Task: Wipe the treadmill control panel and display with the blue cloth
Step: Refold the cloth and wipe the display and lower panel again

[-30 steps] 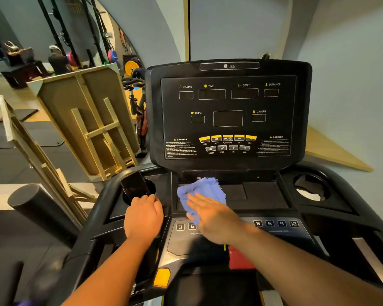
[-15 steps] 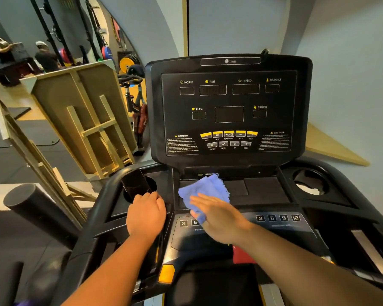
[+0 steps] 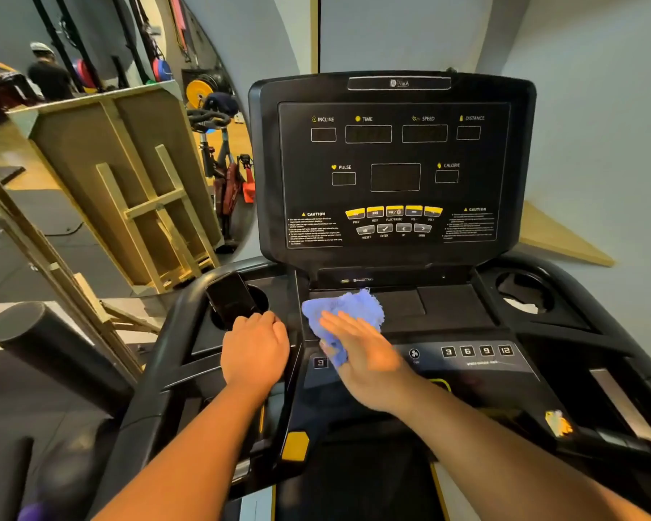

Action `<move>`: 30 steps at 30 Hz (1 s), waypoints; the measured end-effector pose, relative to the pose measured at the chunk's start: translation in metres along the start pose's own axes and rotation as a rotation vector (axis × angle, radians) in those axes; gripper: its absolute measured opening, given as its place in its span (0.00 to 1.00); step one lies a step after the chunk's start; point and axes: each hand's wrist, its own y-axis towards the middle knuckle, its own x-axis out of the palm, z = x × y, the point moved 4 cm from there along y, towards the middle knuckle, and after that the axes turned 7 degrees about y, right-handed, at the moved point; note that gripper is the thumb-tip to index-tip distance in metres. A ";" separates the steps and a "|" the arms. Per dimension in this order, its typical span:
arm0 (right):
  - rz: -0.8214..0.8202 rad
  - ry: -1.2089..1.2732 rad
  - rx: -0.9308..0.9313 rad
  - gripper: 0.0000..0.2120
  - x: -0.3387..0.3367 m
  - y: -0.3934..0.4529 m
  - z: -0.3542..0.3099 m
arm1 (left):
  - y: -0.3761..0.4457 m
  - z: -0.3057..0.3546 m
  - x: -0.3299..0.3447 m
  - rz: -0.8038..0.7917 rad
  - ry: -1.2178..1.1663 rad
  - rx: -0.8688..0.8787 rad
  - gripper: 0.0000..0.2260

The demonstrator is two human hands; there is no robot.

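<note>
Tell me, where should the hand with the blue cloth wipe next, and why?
Probably slide the right hand and blue cloth to the right along the lower panel, toward the 3, 6, 9, 12 buttons. The cloth covers only the left part.

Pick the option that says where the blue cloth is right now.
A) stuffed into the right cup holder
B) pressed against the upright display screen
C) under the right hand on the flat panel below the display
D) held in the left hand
C: the blue cloth lies under the flat right hand on the lower panel, below the display.
</note>
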 end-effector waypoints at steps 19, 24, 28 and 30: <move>0.685 0.863 0.697 0.15 -0.106 -0.075 0.019 | -0.133 -0.017 -0.005 -0.016 -0.388 -0.189 0.11; 0.217 0.017 0.049 0.22 -0.006 -0.052 -0.014 | -0.143 -0.017 -0.004 -0.090 -0.346 -0.291 0.15; 0.012 -0.331 -0.029 0.36 0.065 -0.062 -0.010 | -0.143 -0.018 -0.002 -0.103 -0.323 -0.270 0.16; -0.037 -0.339 -0.196 0.36 0.066 -0.076 -0.015 | -0.142 -0.019 -0.001 -0.105 -0.316 -0.271 0.16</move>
